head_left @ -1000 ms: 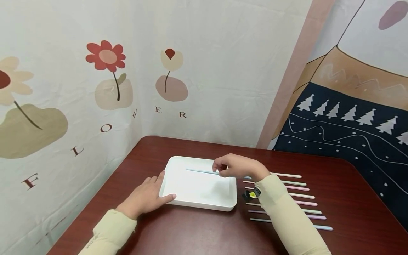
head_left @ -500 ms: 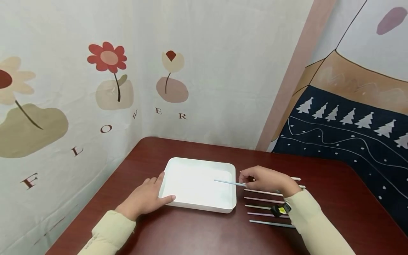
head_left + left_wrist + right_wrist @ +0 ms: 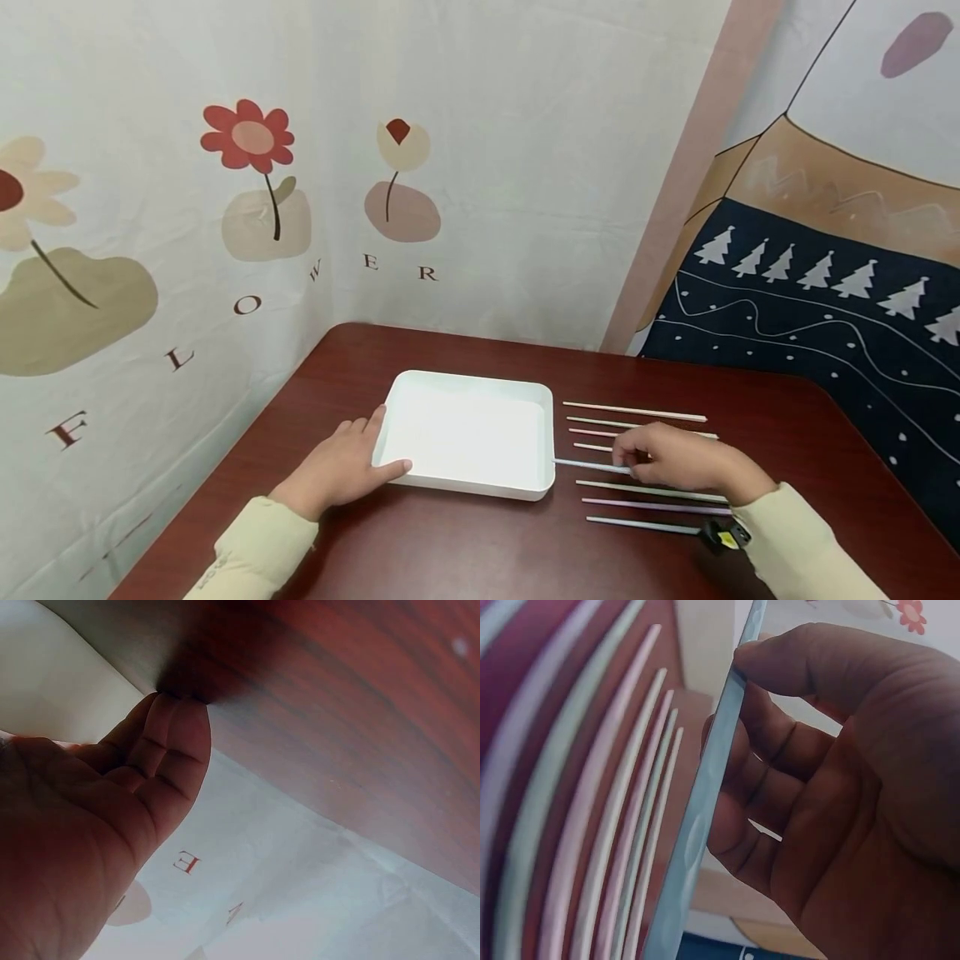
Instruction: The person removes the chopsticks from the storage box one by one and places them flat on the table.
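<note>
My right hand pinches a light blue chopstick between thumb and fingers, above a row of pastel chopsticks on the table. In the right wrist view, the held chopstick stands apart from the row beyond it. The held stick's left end is near the right rim of a shallow white tray; whether they touch I cannot tell. My left hand rests at the tray's left side, thumb over the front corner, fingers stretched along the outer edge. The left wrist view shows its fingers almost straight.
The dark red wooden table carries the tray at its middle and the chopsticks lying parallel to the right. A white flower-printed curtain hangs behind and to the left. A dark blue tree-printed cloth hangs at the right.
My right hand has moved from over the tray to the right and nearer to me, carrying the light blue chopstick out over the row. The left hand and tray have stayed put.
</note>
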A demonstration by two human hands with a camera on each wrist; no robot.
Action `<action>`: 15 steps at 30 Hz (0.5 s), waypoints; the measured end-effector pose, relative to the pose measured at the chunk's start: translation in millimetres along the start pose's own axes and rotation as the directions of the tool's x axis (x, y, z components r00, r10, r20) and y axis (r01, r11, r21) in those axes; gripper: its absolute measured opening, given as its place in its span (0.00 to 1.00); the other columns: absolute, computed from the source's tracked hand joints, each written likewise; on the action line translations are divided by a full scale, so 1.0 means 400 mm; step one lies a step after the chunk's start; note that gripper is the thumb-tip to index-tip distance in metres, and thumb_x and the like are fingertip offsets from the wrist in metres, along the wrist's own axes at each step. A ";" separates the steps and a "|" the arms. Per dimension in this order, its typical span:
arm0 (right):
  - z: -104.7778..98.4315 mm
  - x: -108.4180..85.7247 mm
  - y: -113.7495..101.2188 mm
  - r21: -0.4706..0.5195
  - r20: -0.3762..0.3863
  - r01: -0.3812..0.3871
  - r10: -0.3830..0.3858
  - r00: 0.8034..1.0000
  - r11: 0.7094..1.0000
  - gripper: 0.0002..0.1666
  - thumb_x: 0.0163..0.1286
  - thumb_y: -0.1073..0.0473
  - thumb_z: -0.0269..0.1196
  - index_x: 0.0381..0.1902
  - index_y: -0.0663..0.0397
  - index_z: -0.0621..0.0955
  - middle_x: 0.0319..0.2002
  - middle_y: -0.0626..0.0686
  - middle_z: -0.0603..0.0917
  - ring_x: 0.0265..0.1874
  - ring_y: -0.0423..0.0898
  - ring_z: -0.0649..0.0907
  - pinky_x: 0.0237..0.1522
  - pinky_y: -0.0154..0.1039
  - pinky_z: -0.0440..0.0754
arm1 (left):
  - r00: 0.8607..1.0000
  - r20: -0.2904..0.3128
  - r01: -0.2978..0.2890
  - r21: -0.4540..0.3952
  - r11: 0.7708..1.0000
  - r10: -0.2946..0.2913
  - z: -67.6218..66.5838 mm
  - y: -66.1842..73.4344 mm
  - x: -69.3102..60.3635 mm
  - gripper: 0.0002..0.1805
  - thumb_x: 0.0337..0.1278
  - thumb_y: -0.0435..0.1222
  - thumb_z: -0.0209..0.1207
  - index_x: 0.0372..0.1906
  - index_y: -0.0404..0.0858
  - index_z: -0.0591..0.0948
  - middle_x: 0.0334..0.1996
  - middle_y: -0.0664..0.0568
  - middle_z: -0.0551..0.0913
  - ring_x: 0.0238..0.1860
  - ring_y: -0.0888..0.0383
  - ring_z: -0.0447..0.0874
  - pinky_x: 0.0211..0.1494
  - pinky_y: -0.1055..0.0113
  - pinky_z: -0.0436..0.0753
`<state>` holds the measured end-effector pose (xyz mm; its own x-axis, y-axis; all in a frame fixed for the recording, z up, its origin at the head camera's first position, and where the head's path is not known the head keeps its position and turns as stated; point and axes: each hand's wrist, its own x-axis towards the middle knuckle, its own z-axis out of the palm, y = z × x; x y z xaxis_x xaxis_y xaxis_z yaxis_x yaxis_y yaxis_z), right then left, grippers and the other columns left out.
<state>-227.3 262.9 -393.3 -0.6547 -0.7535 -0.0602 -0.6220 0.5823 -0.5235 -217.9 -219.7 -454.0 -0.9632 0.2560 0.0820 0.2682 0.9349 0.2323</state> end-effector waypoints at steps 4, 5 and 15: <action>0.018 -0.039 0.012 0.029 0.011 0.056 -0.056 0.998 0.998 0.17 0.65 0.74 0.60 0.36 0.43 0.81 0.28 0.37 0.74 0.29 0.33 0.74 0.31 0.33 0.76 | 1.000 -0.002 -0.007 0.002 1.000 0.007 0.000 0.002 0.000 0.62 0.52 0.74 0.52 0.75 0.28 0.57 0.59 0.36 0.74 0.61 0.39 0.71 0.57 0.45 0.74; 0.023 -0.048 0.014 0.038 0.019 0.061 -0.062 0.998 0.997 0.17 0.65 0.74 0.60 0.36 0.43 0.81 0.28 0.36 0.75 0.29 0.33 0.74 0.31 0.33 0.76 | 1.000 -0.001 -0.006 0.001 1.000 0.006 -0.001 0.002 0.000 0.62 0.52 0.74 0.52 0.75 0.28 0.57 0.59 0.35 0.74 0.61 0.39 0.71 0.57 0.45 0.74; 0.062 -0.116 0.024 0.135 0.072 0.040 -0.050 0.996 0.990 0.16 0.67 0.72 0.60 0.37 0.41 0.81 0.28 0.35 0.73 0.28 0.30 0.73 0.29 0.32 0.75 | 1.000 0.004 -0.004 0.005 1.000 0.004 -0.006 0.005 -0.003 0.62 0.52 0.74 0.52 0.75 0.27 0.57 0.60 0.34 0.73 0.62 0.37 0.70 0.58 0.44 0.73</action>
<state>-192.4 296.0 -416.5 -0.5901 -0.8018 -0.0948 -0.5843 0.5051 -0.6352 -216.2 -218.7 -451.4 -0.9621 0.2608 0.0795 0.2722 0.9351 0.2271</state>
